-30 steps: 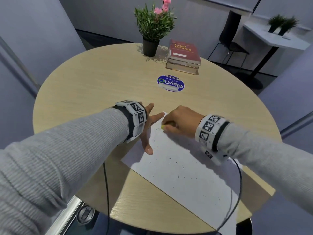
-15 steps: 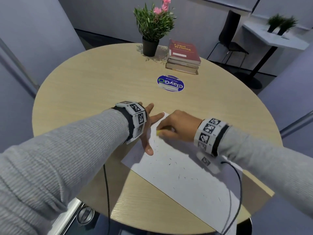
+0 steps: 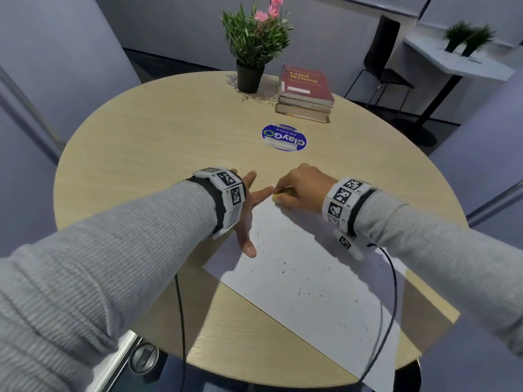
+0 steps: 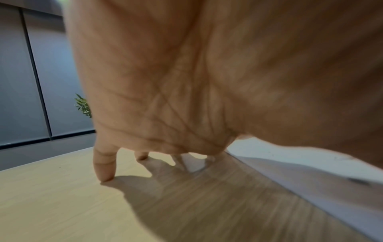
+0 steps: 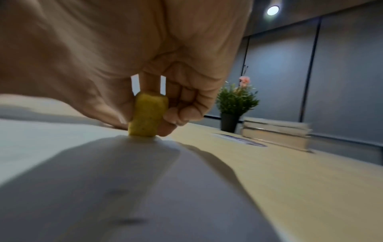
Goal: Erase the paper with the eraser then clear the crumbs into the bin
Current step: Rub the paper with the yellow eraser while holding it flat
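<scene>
Red book (image 3: 307,83) reads "Legal Writing"; blue sticker (image 3: 283,137) reads "ClayGo".

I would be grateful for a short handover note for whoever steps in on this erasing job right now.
Right hand: its grip pinches the yellow eraser, tip down on the far corner of the paper.
Left hand: spread flat, fingers straight, holding down the paper's left edge on the table.
Done: erasing under way; dark crumbs lie scattered across the sheet.
Left: finish erasing, then clear the crumbs into the bin, which no view clearly shows.
</scene>
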A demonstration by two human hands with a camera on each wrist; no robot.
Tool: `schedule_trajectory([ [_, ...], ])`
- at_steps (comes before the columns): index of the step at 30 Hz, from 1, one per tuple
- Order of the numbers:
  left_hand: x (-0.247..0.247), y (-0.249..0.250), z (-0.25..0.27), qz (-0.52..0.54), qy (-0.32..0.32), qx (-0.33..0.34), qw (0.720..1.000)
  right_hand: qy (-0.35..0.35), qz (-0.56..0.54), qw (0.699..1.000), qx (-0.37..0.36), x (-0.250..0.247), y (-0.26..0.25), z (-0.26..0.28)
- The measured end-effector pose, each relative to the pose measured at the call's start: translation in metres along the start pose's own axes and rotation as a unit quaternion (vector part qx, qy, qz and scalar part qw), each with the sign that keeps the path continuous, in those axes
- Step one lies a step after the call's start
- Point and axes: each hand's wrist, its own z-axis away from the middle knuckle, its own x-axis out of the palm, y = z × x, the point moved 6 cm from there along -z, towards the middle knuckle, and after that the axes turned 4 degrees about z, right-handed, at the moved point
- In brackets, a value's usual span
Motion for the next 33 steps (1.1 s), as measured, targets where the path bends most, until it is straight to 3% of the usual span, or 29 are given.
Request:
schedule_trajectory([
  [4,0.000,-0.001,-0.001,-0.008,-0.017,-0.017,1.000,-0.052,-0.024,0.993,-0.104,0.009,-0.049,0.022],
  [9,0.000,0.002,0.000,0.008,-0.006,-0.004,1.000,0.001,-0.013,1.000,-0.009,0.000,-0.008,0.000],
  [13,0.003,-0.002,-0.001,-0.013,-0.038,-0.017,0.999,-0.045,-0.044,0.991,-0.121,0.010,-0.058,0.021],
  [14,0.004,-0.003,-0.002,-0.017,-0.039,-0.017,0.999,-0.050,-0.048,0.990,-0.120,0.011,-0.059,0.023],
  [19,0.007,-0.002,-0.002,-0.001,-0.004,-0.010,1.000,-0.010,-0.002,0.999,0.033,-0.005,0.005,0.000],
  [21,0.005,-0.001,-0.004,0.004,0.000,-0.004,1.000,-0.006,-0.018,1.000,0.005,-0.003,-0.006,0.005],
  [25,0.003,-0.003,-0.003,0.025,-0.015,0.006,1.000,-0.039,-0.042,0.987,-0.152,0.006,-0.070,0.037],
  [27,0.002,-0.002,0.000,0.008,-0.010,0.000,1.000,-0.038,-0.040,0.989,-0.137,0.004,-0.061,0.029],
  [30,0.001,0.002,0.003,0.001,0.011,-0.003,1.000,0.008,-0.007,0.999,-0.041,-0.005,-0.016,0.009],
  [33,0.000,0.001,0.004,-0.008,0.004,-0.007,1.000,0.005,-0.015,0.995,-0.096,0.001,-0.040,0.023],
])
